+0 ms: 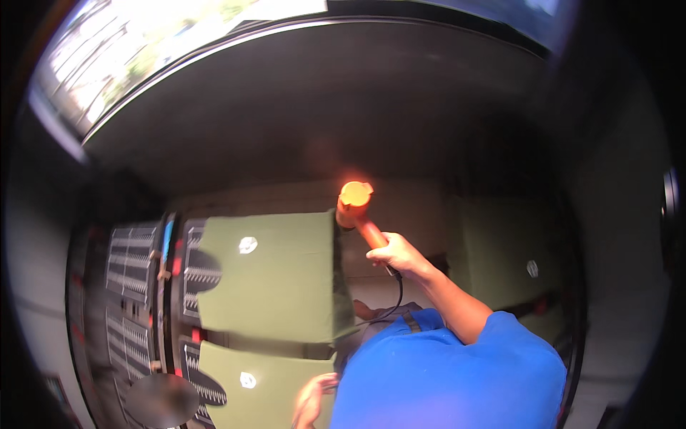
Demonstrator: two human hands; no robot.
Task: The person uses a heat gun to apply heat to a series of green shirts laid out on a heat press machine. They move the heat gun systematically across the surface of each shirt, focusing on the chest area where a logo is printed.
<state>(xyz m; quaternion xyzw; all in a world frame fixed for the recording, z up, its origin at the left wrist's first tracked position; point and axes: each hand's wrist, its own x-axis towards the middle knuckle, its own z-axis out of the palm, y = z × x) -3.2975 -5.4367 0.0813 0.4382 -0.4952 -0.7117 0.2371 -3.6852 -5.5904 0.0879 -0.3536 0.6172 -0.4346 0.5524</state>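
My right hand (393,254) is closed round the handle of an orange corded hair dryer (355,200), held out in front of me. Its round orange end is brightly lit, and a black cord (399,289) runs down from the handle toward my waist. To its left, an olive-green cloth panel (279,275) with a small white print lies flat. A second green panel (275,365) with a similar white print lies nearer me. At that panel's right edge is my left hand (311,400), its fingers stretched out and somewhat blurred, with nothing seen in it.
Dark boards (132,264) with white markings line the left side, beside a long rail. A dark round disc (162,400) sits at lower left. Another green panel (511,250) lies on the right in shadow. A bright window (143,50) is at upper left.
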